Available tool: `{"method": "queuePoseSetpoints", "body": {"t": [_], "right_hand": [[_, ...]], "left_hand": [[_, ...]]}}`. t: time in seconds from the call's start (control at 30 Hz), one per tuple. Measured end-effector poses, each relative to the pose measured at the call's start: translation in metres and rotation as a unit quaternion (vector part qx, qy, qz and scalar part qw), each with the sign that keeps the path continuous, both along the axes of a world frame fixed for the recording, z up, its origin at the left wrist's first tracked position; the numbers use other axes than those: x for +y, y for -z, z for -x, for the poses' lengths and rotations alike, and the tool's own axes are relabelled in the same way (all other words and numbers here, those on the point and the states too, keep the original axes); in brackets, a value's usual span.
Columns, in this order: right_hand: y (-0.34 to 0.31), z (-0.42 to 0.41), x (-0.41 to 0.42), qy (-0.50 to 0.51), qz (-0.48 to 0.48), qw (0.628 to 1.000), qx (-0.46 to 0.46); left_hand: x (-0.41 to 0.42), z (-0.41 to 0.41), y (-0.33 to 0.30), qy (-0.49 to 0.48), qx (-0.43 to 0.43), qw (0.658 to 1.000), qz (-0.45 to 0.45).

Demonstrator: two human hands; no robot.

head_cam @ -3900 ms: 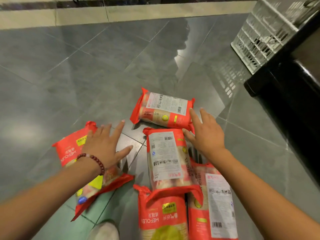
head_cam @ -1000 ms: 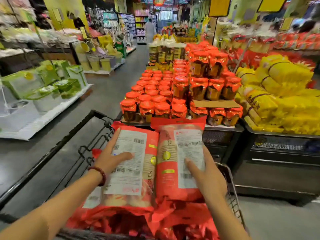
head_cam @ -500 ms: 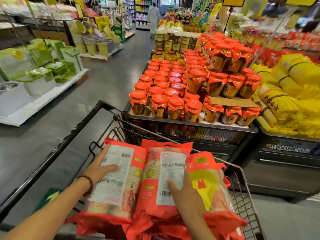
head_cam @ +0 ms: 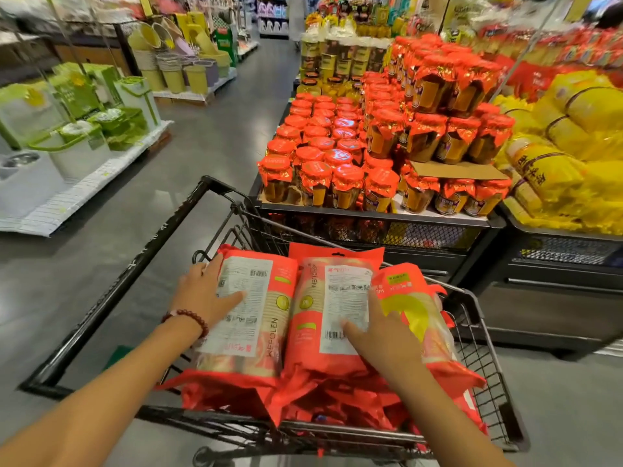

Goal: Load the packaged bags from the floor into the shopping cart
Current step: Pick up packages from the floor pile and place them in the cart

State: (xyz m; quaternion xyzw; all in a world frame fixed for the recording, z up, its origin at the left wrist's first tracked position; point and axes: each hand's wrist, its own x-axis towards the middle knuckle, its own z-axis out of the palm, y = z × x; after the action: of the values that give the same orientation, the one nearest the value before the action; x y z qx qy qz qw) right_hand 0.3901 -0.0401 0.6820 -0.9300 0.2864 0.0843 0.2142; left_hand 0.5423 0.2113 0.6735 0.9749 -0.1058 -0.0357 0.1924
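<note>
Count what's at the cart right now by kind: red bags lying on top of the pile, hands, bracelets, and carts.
Red bags on top of the pile, side by side: 3, the left bag, the middle bag, the right bag
Hands on them: 2, the left hand, the right hand
Bead bracelet: 1
Shopping cart: 1
Total: 7
More red bags lie underneath, too hidden to count.
</note>
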Motion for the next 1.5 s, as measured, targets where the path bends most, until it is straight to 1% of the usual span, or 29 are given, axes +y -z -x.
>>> {"method": "queuePoseSetpoints", "body": {"t": [0.07,0.13,0.23,0.3,0.37,0.43,0.5,0.57,0.73,0.83,0.93,1.07,1.2,1.37,1.5], "right_hand": [[-0.014,0.008,-0.012,-0.017,0.075,0.996,-0.047],[-0.028,0.019,-0.033,-0.019,0.158,0.981,-0.114],[-0.044,0.044,-0.080,0.004,0.254,0.946,-0.202],[-0.056,0.072,-0.114,0.028,0.301,0.934,-0.192],[-0.066,0.109,-0.148,0.071,0.342,0.922,-0.169],[-0.073,0.155,-0.177,0.120,0.376,0.905,-0.158],[-0.077,0.208,-0.200,0.168,0.399,0.888,-0.152],[-0.079,0.266,-0.221,0.219,0.412,0.873,-0.140],[-0.081,0.432,-0.257,0.341,0.453,0.820,-0.080],[-0.075,0.534,-0.265,0.403,0.455,0.793,-0.042],[-0.059,0.632,-0.264,0.456,0.456,0.764,0.001],[-0.024,0.741,-0.248,0.533,0.401,0.741,0.075],[0.022,0.820,-0.236,0.592,0.349,0.716,0.126],[0.089,0.891,-0.238,0.651,0.302,0.681,0.148],[0.169,0.939,-0.259,0.690,0.232,0.664,0.170]], "left_hand": [[-0.013,0.000,-0.014,0.036,-0.050,0.998,-0.018],[-0.039,0.000,-0.034,0.088,-0.099,0.991,-0.028],[-0.096,0.009,-0.069,0.192,-0.187,0.962,-0.049],[-0.147,0.021,-0.090,0.268,-0.233,0.932,-0.069],[-0.203,0.040,-0.107,0.344,-0.276,0.893,-0.087],[-0.260,0.067,-0.118,0.411,-0.312,0.852,-0.087],[-0.315,0.103,-0.127,0.464,-0.330,0.818,-0.080],[-0.370,0.148,-0.133,0.513,-0.341,0.784,-0.074],[-0.490,0.294,-0.140,0.638,-0.363,0.678,-0.033],[-0.545,0.394,-0.135,0.691,-0.358,0.628,-0.017],[-0.587,0.491,-0.114,0.735,-0.356,0.577,-0.005],[-0.626,0.604,-0.066,0.786,-0.324,0.526,0.008],[-0.647,0.695,-0.008,0.827,-0.276,0.490,-0.021],[-0.681,0.782,0.067,0.861,-0.243,0.442,-0.066],[-0.722,0.839,0.145,0.875,-0.216,0.422,-0.097]]}}
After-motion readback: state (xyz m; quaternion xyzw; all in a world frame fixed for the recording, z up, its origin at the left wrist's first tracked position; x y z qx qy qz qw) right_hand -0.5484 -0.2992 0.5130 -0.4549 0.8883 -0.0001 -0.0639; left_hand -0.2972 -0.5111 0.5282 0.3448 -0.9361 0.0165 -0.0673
